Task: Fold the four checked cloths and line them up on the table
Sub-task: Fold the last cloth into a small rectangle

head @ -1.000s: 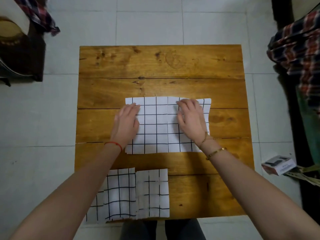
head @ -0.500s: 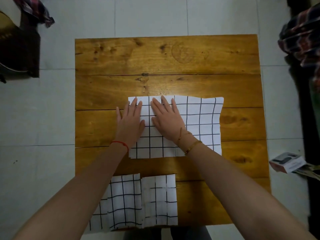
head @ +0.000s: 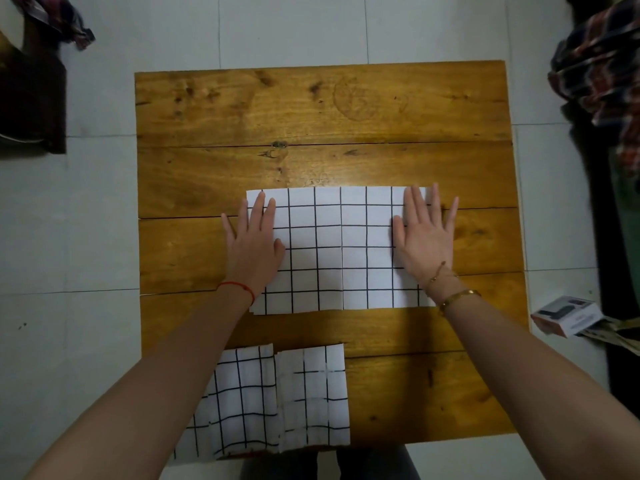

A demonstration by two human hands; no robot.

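My flat left hand (head: pixel 254 242) and right hand (head: pixel 424 237) press the white black-checked cloth (head: pixel 341 247); smoothing outward evenly should sharpen the fold.

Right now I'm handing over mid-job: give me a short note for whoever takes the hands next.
Left hand: open, flat on the left edge of the middle cloth.
Right hand: open, flat on that cloth's right edge.
The middle cloth lies flat and wide at the centre of the table, apparently only partly folded.
Done: two folded cloths, the near-left one and its neighbour, sit side by side at the table's near edge.
Left: finish folding the middle cloth and set it beside those two. A fourth checked cloth is not in view; find it, fold it, add it to the row.
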